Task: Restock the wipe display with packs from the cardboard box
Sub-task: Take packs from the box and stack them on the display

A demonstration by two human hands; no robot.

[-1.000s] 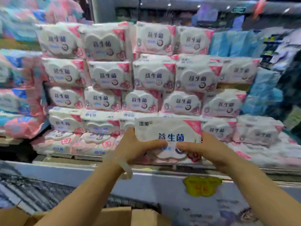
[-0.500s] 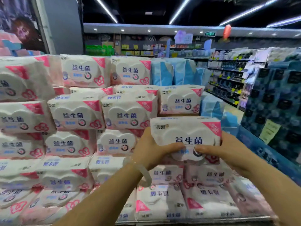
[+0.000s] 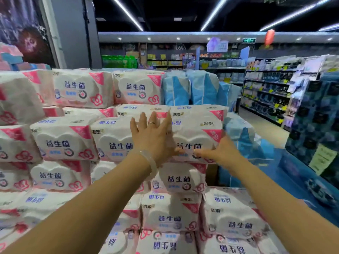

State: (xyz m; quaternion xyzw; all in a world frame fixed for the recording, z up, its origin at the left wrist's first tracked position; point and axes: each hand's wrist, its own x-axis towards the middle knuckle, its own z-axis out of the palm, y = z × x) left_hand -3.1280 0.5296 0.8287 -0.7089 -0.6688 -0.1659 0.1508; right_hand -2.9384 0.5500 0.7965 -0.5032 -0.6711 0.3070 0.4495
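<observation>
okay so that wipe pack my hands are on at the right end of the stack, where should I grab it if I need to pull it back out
Take the wipe pack by its two short ends, coming from the front. Its right end is open toward the aisle, where the right hand already sits; the left hand would probably need to work between it and the neighbouring pack.

Hands: two, left hand [image 3: 152, 136] and right hand [image 3: 218, 151], both flat with fingers spread against one wipe pack [image 3: 198, 136].
Bracelets: one bracelet [image 3: 151, 162], on the left wrist.
Rings: one ring [image 3: 152, 123], on the left hand.
Pink-and-white packs in the wipe display [image 3: 73, 143]: too many to count, several tiers.
Blue packs [image 3: 190, 88] behind: at least three.
Red lanterns: one lantern [image 3: 269, 36].
</observation>
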